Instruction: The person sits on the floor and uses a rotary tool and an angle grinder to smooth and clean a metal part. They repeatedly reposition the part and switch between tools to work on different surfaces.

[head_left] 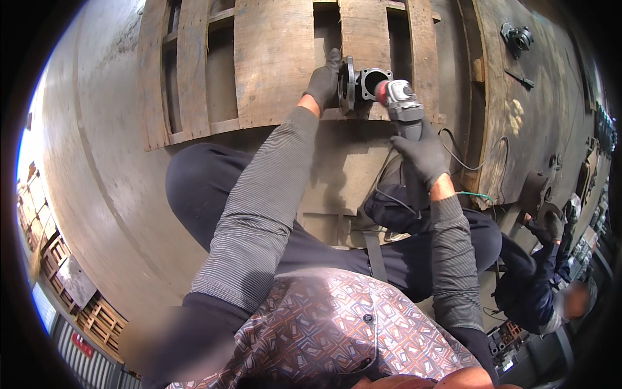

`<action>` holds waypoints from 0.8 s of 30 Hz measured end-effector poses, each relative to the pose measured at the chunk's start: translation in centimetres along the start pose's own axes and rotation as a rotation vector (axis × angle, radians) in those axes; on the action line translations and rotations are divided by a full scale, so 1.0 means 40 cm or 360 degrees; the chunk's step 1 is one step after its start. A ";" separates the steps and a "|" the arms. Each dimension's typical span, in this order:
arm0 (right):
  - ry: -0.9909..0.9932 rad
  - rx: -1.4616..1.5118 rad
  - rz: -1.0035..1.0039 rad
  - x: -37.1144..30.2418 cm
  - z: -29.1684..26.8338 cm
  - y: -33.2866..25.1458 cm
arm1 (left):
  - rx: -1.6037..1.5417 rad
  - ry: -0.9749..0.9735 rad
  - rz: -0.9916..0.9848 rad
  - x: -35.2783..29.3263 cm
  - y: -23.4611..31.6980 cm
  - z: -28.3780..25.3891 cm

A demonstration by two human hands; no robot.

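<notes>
In a dark grey glove, my left hand (324,79) grips the left side of a dark flanged metal casting (350,84), which rests near the front edge of a wooden pallet. The casting's square flange (374,76) has a round opening and faces up. My gloved right hand (424,152) is wrapped round the body of an angle grinder (403,107) with a silver head. Its red disc end (381,92) is at the right rim of the square flange; whether they touch I cannot tell.
The pallet (272,58) has gaps between its boards. A power cable (476,167) loops right of the grinder. Farther right, a wooden platform (492,84) bears another dark metal part (518,39) and a small tool (520,80). A co-worker (538,285) sits at the lower right.
</notes>
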State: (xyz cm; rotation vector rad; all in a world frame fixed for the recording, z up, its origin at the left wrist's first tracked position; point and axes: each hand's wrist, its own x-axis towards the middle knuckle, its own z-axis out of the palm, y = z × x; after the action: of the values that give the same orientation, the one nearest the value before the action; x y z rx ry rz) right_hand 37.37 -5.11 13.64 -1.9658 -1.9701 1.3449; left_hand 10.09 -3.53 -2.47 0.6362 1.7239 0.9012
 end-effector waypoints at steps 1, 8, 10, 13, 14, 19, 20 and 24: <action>0.0040 -0.0028 -0.0018 0.004 -0.015 0.014 | -0.0014 -0.0001 -0.0014 -0.006 0.006 0.002; 0.0433 0.0219 -0.0044 0.016 -0.122 0.055 | 0.0036 0.0163 -0.0048 -0.078 0.082 0.006; 0.0390 0.0260 -0.0232 0.003 -0.123 0.039 | 0.0276 0.0215 0.0116 -0.083 0.117 -0.010; 0.0188 0.0350 -0.0303 -0.021 -0.079 0.012 | 0.0629 0.0258 0.0447 -0.090 0.206 -0.053; 0.0152 0.0212 -0.0188 -0.023 -0.057 0.004 | 0.0739 0.0394 0.0957 -0.107 0.243 -0.070; -0.0001 -0.0056 -0.0059 -0.035 0.010 -0.011 | 0.0749 0.0212 0.0874 -0.242 0.444 -0.182; -0.0039 -0.0069 -0.0098 -0.031 0.017 -0.015 | 0.0766 0.0175 0.0754 -0.260 0.475 -0.196; -0.0101 -0.0111 -0.0114 -0.032 0.031 -0.031 | 0.0849 0.0194 0.0840 -0.280 0.516 -0.197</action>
State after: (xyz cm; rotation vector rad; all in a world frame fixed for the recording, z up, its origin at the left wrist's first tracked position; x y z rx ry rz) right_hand 35.93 -6.60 14.28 -1.8836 -2.1221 1.3563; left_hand 5.98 -2.36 21.93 1.4646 1.9578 0.8382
